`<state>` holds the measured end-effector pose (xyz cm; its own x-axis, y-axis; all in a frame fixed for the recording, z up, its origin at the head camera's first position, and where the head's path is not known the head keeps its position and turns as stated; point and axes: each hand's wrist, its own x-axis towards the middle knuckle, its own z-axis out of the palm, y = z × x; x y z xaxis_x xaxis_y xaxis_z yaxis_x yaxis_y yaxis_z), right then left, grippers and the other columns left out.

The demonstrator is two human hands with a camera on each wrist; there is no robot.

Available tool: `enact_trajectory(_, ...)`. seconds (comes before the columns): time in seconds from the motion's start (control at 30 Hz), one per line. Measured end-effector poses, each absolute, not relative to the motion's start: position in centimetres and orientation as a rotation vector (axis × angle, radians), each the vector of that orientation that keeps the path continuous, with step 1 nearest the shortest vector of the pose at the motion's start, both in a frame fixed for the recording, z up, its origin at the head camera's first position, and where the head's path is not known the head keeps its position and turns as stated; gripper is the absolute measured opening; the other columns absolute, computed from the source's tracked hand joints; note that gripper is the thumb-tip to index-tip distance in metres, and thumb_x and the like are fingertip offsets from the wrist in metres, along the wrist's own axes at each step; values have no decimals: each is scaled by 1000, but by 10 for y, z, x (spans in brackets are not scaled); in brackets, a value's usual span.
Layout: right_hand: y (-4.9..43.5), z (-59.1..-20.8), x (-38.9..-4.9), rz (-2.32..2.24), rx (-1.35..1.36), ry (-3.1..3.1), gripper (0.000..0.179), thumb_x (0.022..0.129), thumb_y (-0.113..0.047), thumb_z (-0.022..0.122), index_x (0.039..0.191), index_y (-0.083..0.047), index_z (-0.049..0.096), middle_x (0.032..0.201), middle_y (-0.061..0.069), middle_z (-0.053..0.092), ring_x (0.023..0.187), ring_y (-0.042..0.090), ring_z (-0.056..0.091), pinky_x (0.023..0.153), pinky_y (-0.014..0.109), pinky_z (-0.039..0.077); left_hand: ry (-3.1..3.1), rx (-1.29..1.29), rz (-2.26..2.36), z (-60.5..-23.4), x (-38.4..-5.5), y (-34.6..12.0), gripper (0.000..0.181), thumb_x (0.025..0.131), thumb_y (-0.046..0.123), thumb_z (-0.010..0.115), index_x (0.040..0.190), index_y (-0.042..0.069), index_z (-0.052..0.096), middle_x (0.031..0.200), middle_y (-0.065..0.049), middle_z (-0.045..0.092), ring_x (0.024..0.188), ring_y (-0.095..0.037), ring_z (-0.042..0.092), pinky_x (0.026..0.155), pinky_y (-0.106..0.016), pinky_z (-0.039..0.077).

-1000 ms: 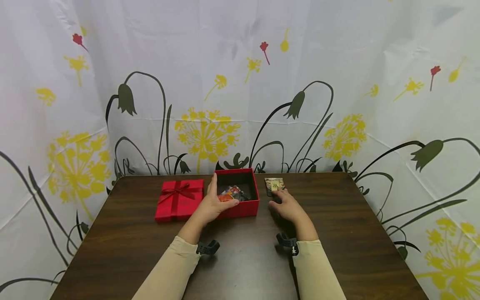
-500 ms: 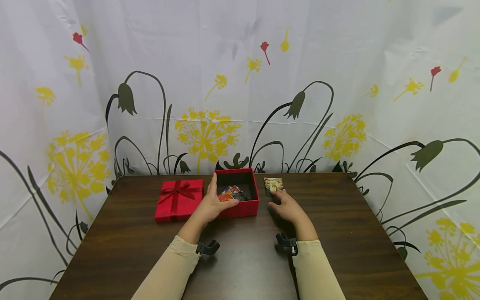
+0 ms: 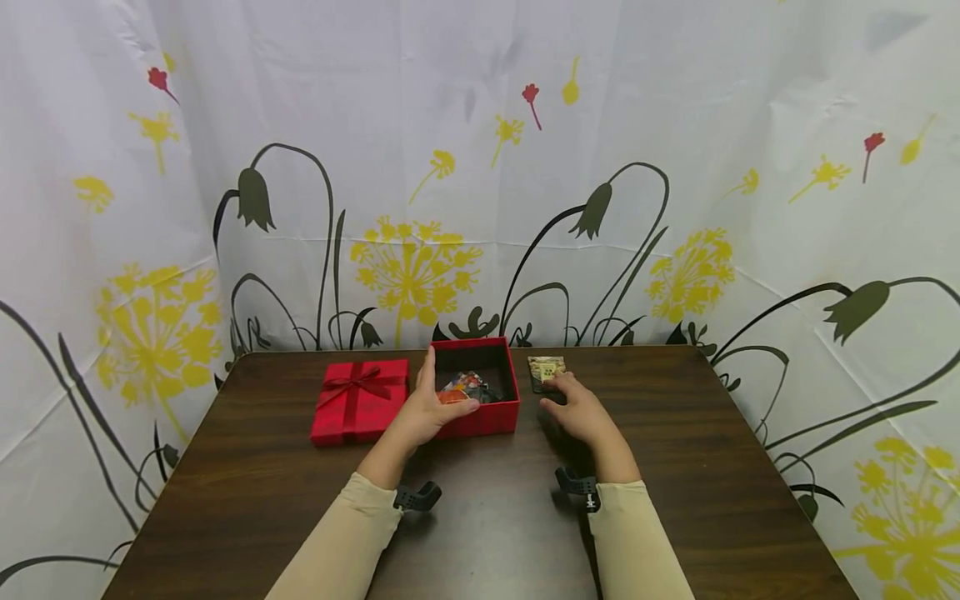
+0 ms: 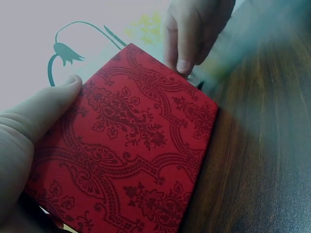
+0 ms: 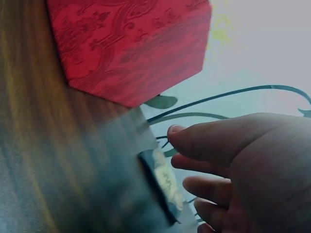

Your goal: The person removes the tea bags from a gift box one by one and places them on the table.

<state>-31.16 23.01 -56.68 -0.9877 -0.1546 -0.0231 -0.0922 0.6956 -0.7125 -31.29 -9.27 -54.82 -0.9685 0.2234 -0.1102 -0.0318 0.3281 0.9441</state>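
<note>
A red patterned gift box [image 3: 480, 418] stands without its lid on the table, with small colourful wrapped items [image 3: 467, 386] inside. My left hand [image 3: 422, 414] holds its near left corner, thumb along the front rim and fingers along the left side. In the left wrist view the thumb lies at the edge of the box's red wall [image 4: 126, 131]. To the right of the box lies a small flat packet [image 3: 546, 367] with a pale yellow label. My right hand [image 3: 583, 412] hovers at its near edge, fingers loosely bent; whether they touch the packet [image 5: 167, 182] I cannot tell.
The red lid [image 3: 360, 402] with a ribbon bow lies left of the box. Everything sits near the far edge of the dark wooden table [image 3: 247, 500]. Behind hangs a white flower-printed curtain [image 3: 480, 167]. Dark straps [image 3: 417, 497] are on both wrists.
The packet has shifted very slightly to the left. My right hand stays over its near edge, and my left hand and the box have hardly moved.
</note>
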Motion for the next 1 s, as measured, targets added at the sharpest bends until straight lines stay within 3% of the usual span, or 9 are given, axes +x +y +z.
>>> enact_trajectory(0.23, 228, -546, -308, -1279, -209, 2870, 41, 107, -23, 70, 142, -2, 69, 162, 23, 55, 161, 44, 38, 131, 64, 30, 2378, 180, 1688, -546, -312, -93, 134, 90, 40, 90, 175, 36, -13, 184, -14, -5, 169, -46, 6, 130, -76, 18)
enact_trajectory(0.47, 225, -522, -297, -1439, -243, 2863, 36, 108, -22, 70, 141, -8, 70, 147, 19, 64, 144, 41, 57, 119, 63, 46, 2376, 196, 1682, -548, -311, -94, 135, 89, 43, 90, 175, 33, -13, 185, -11, -6, 169, -44, 5, 130, -76, 18)
enact_trajectory(0.73, 213, -486, -279, -1808, -336, 2561, 30, 111, -23, 66, 137, -9, 71, 136, 10, 74, 125, 22, 70, 106, 36, 58, 2372, 210, 1694, -549, -311, -94, 136, 89, 42, 91, 175, 33, -14, 185, -11, -7, 169, -45, 4, 130, -76, 16)
enact_trajectory(0.87, 203, -471, -271, -1919, -393, 2438, 31, 111, -23, 65, 136, -4, 71, 129, 14, 76, 117, 23, 74, 100, 33, 61, 2360, 219, 1717, -550, -311, -94, 139, 87, 44, 93, 175, 33, -14, 185, -13, -8, 169, -45, 2, 131, -74, 16)
enact_trajectory(1.0, 193, -461, -263, -1970, -414, 2359, 29, 112, -23, 64, 133, -5, 71, 124, 14, 75, 116, 34, 74, 96, 34, 63, 2361, 206, 1727, -551, -311, -94, 140, 85, 44, 94, 175, 33, -13, 184, -15, -7, 169, -46, 3, 131, -74, 16)
